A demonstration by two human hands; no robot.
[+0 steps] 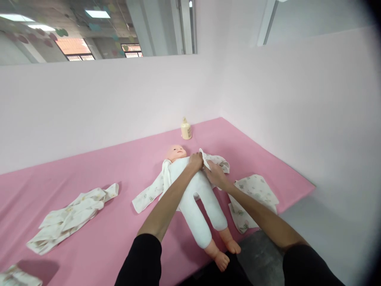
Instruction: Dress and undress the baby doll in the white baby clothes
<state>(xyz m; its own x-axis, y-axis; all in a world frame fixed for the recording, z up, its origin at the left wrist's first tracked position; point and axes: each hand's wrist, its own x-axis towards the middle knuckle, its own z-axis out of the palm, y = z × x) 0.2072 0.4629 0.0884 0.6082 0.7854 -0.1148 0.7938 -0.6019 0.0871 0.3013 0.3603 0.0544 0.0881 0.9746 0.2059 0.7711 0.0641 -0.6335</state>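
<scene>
A baby doll [190, 183] with a white cloth body lies on its back, its head towards the wall and its feet towards me. A white printed baby shirt [218, 159] lies open around it, with one sleeve [150, 194] spread out to the left. My left hand [196, 161] is closed on the shirt's edge at the doll's shoulder on the right side. Close beside it, my right hand [214, 174] grips the same shirt by the sleeve opening. The doll's arm on that side is hidden by my hands and the cloth.
A pink-covered table [119, 234] meets white walls at the back and right. A cream pump bottle [186, 130] stands behind the doll's head. Folded printed trousers [256, 192] lie right, a crumpled white garment [74, 214] left, and another cloth [20, 277] at the lower left.
</scene>
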